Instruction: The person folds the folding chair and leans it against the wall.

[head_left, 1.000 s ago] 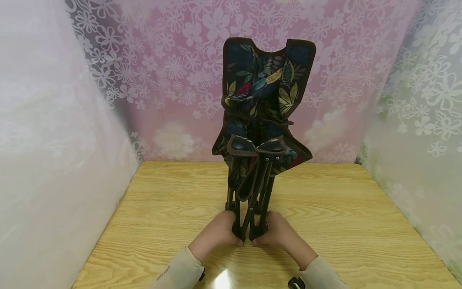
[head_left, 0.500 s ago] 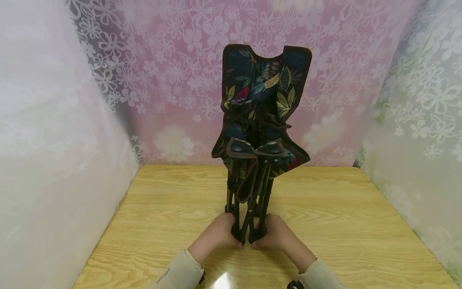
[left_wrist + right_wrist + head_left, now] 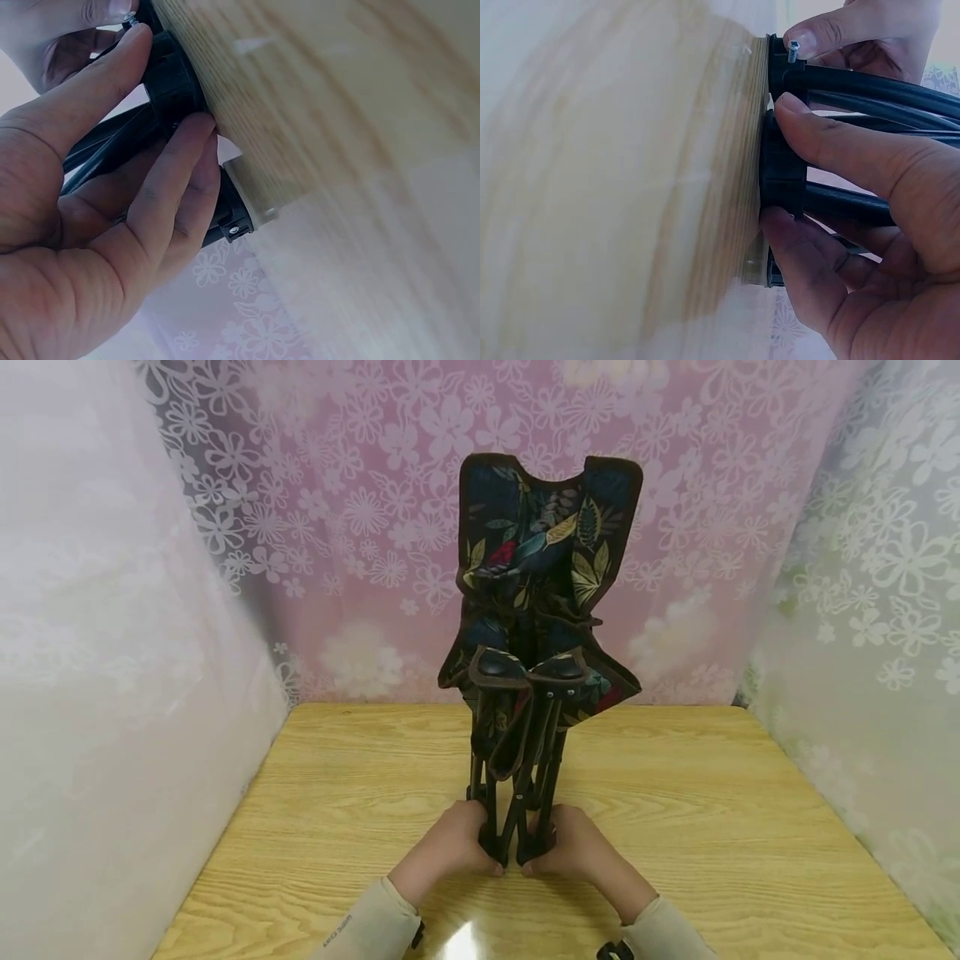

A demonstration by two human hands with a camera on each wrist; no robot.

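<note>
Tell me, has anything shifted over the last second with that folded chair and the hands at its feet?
Hardly anything. The folded chair sits a touch lower in the head view, which looks like a small move of the camera. Both hands stayed put: the left hand and the right hand grip the black legs low down, fingers curled round them, the feet resting on the wooden table.

The place looked like a small staged recording booth rather than a lived-in room. A light wooden table (image 3: 675, 827) filled the floor of the view, hemmed in closely by hanging cloths: a pink curtain with white flower print (image 3: 360, 527) at 12 o'clock, and sheer white flowered drapes (image 3: 862, 610) at 3 o'clock and at 9 o'clock (image 3: 90, 652), hiding whatever lay beyond.
</note>
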